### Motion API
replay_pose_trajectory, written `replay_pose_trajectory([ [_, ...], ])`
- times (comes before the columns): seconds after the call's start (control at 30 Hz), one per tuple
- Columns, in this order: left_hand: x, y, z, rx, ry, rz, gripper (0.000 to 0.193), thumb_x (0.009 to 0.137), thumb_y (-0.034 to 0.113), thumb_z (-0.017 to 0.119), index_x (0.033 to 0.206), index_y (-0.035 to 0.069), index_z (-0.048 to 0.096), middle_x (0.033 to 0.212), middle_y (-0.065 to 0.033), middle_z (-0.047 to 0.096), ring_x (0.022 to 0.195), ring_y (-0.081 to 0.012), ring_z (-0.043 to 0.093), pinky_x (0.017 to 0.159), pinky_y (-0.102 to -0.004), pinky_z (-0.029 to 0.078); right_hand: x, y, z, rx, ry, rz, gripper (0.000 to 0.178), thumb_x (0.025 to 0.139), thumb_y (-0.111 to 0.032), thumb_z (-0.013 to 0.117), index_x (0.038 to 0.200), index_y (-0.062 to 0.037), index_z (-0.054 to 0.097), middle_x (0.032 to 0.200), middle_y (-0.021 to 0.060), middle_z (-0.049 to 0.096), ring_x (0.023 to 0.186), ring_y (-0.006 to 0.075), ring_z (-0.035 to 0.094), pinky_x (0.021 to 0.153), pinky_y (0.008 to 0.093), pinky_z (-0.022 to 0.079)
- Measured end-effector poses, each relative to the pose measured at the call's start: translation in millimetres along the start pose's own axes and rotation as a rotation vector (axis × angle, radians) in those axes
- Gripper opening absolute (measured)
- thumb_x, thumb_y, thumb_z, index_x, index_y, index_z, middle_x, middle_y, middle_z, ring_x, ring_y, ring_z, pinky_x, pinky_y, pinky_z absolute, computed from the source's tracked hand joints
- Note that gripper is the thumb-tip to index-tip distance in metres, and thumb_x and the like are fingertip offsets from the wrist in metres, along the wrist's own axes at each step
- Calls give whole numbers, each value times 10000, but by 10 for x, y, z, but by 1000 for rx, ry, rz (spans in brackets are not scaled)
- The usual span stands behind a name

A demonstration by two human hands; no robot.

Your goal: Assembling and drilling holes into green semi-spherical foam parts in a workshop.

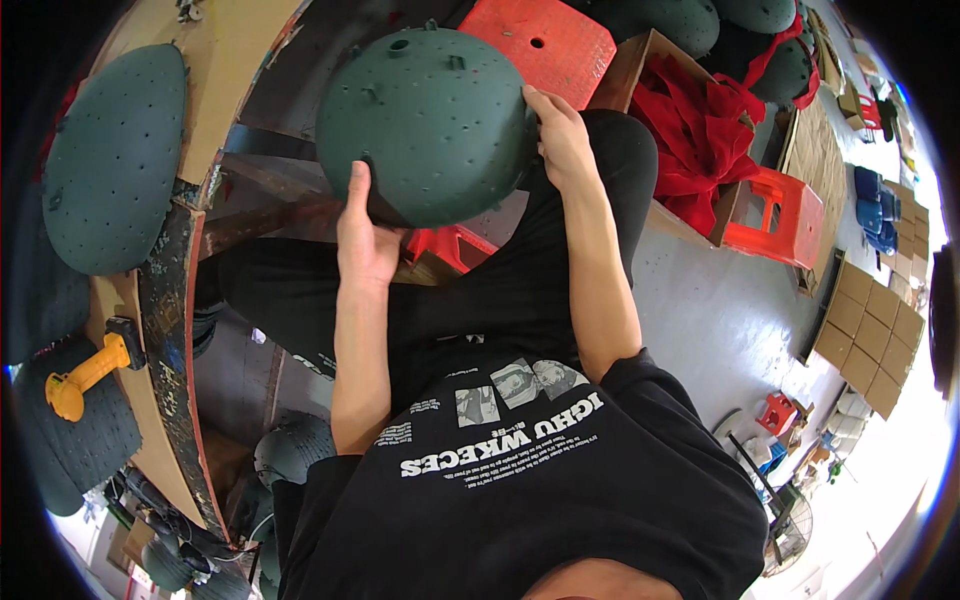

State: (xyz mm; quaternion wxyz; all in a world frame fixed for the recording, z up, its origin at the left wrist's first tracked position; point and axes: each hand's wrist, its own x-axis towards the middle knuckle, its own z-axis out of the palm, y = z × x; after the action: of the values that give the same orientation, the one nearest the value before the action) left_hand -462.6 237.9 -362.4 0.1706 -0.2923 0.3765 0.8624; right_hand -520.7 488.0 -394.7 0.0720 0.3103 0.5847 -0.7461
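The dark green domed shell, dotted with small holes and short raised studs, is held off the desk in front of the person, convex face toward the view, at about 11:30 from the centre of the view. The left hand grasps it at its 7 o'clock edge, thumb upright against the face. The right hand grasps the 3 o'clock edge. The fingers behind the shell are hidden, so their exact placement cannot be confirmed.

Directions below are taken from the shell. At 2 o'clock, partly covered by the shell: a red stool. At 3 o'clock: a cardboard box containing red cloth. Just beside the box, past 3 o'clock: a second red stool. At 9 o'clock, on the desk: another green shell. At 8 o'clock: a yellow tool with a black end. At 4 o'clock, well apart: stacked cartons.
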Motion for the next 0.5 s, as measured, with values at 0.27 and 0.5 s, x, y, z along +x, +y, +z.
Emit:
replay_pose_trajectory([
  [0.27, 23, 125, 55, 12, -10, -54, 701, 942, 508, 629, 1454, 71, 433, 1469, -78, 473, 1343, -267, 456, 1091, -453, 389, -483, -148, -33, -122, 58, -243, 671, 850, -358, 764, 1279, 112, 550, 1142, 179, 637, 1069, 228, 600, 938, 337, 475],
  [0.5, 158, 7, 134, 75, -33, -52, 688, 949, 490, 634, 1449, 61, 437, 1457, -82, 479, 1322, -241, 479, 1075, -407, 415, -789, -222, -36, -556, 118, -401, 1138, 688, -522, 852, 1424, 154, 307, 1442, 326, 365, 1324, 397, 452, 1063, 449, 438],
])
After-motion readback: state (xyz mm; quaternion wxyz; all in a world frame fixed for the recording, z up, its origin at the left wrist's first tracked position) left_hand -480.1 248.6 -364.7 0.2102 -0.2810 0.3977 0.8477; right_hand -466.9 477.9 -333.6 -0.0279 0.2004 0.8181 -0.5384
